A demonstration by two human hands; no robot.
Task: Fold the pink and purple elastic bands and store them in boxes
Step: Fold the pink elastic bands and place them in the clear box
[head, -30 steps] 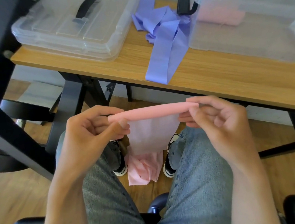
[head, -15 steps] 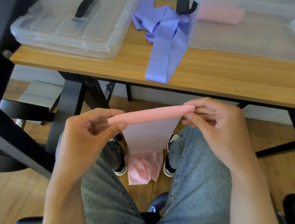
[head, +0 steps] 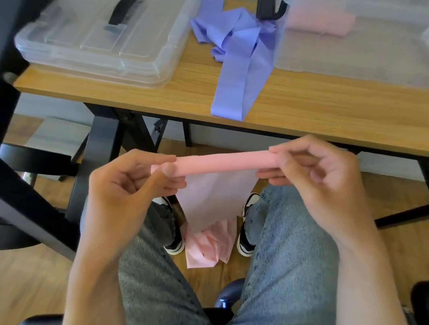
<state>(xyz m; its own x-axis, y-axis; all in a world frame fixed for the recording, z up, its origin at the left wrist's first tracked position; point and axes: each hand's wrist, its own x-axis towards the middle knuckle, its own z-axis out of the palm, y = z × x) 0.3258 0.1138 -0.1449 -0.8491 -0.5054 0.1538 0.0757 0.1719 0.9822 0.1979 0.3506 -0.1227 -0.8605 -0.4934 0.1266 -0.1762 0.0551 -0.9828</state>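
Head view: step in hand judged as rolling/folding pink elastic band [head: 223, 162] from top edge. Keep roll level, equal tension both ends, edges aligned; feed hanging tail up evenly, off floor. Left hand [head: 133, 191]: fingers curled, thumb and fingers pinching left end of roll. Right hand [head: 319, 177]: same pinch on right end. Band spans between hands; tail hangs below, between knees. Purple elastic band [head: 238, 58] on table beyond hands, beside open clear box [head: 354, 56].
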